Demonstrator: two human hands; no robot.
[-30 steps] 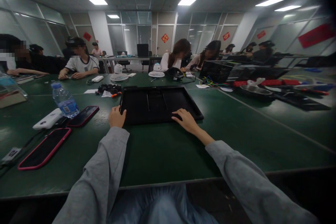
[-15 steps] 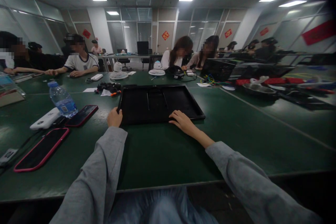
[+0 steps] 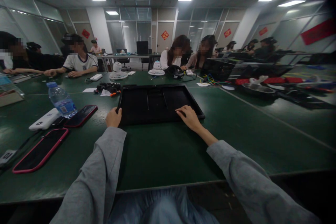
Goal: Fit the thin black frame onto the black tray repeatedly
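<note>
A shallow black tray [image 3: 135, 104] with a raised rim lies flat on the green table in front of me. Two thin strips run front to back across its middle. My left hand [image 3: 113, 117] is closed on the tray's left front corner, thumb on the rim and fingers hidden around the outside. Over the front rim, toward the right corner, is my right hand [image 3: 188, 116]. Its fingers are apart and slightly bent, reaching over the inside of the tray with nothing in them. Whether the fingertips touch the tray floor I cannot tell.
On the left are a water bottle [image 3: 63, 102], a white power bank [image 3: 45, 119] and two red-edged phones [image 3: 40, 150]. Behind the tray lie black gear [image 3: 107, 88] and small white fans [image 3: 118, 75]. Laptops, cables and a pan [image 3: 258, 90] occupy the right. Several people sit around.
My right hand has slid right along the tray's front rim, and its fingers have lifted and bent a little. My left hand and the tray have stayed in place.
</note>
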